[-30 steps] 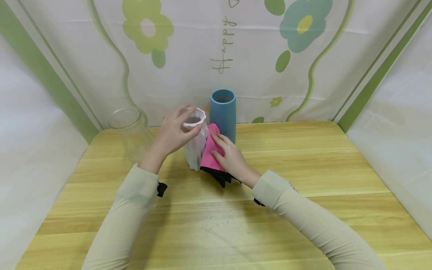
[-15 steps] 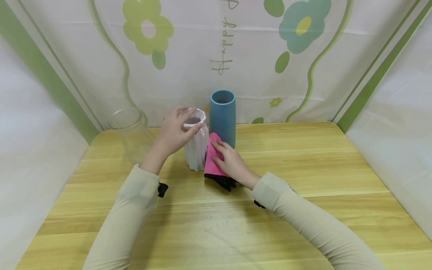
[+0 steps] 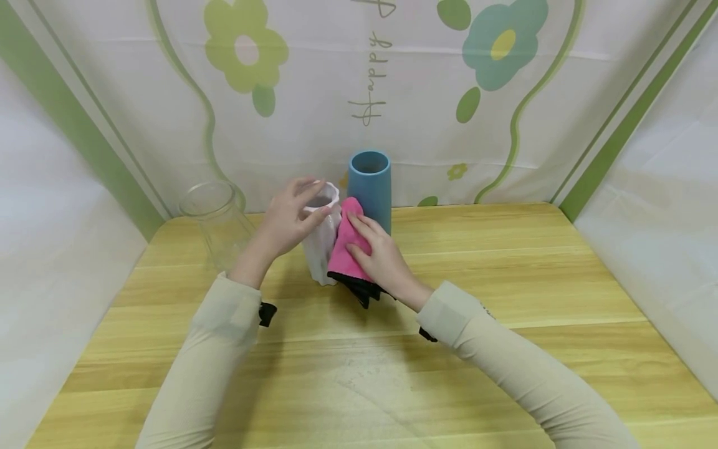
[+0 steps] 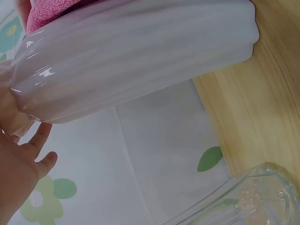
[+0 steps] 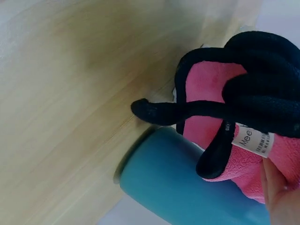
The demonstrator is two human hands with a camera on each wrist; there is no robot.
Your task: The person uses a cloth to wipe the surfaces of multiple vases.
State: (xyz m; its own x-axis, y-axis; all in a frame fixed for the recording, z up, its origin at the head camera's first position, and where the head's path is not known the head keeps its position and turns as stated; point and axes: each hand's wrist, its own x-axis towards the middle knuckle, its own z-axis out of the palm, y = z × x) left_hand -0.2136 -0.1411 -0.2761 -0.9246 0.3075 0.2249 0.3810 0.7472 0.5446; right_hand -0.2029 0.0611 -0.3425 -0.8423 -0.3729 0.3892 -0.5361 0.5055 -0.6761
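A glossy white ribbed vase (image 3: 318,246) stands on the table, tilted slightly in the head view. Fingers and thumb of my left hand (image 3: 288,215) grip it around its scalloped rim. My right hand (image 3: 382,255) holds a folded pink cloth (image 3: 349,240) with black edging against the vase's right side. In the right wrist view the cloth's black-trimmed folds and a white label (image 5: 253,139) show. The left wrist view shows the vase (image 4: 140,56) lengthwise, with pink cloth (image 4: 47,14) on its far side. Part of the vase is hidden behind the cloth.
A tall blue vase (image 3: 370,193) stands just behind the cloth and my right hand. To the left, a clear glass vase (image 3: 215,218) stands behind my left forearm. The wooden table (image 3: 505,262) ends at a flower-printed curtain (image 3: 314,125).
The cloth in my right hand slid down the white vase, then moved back up and a little left. My left hand keeps its hold on the rim.
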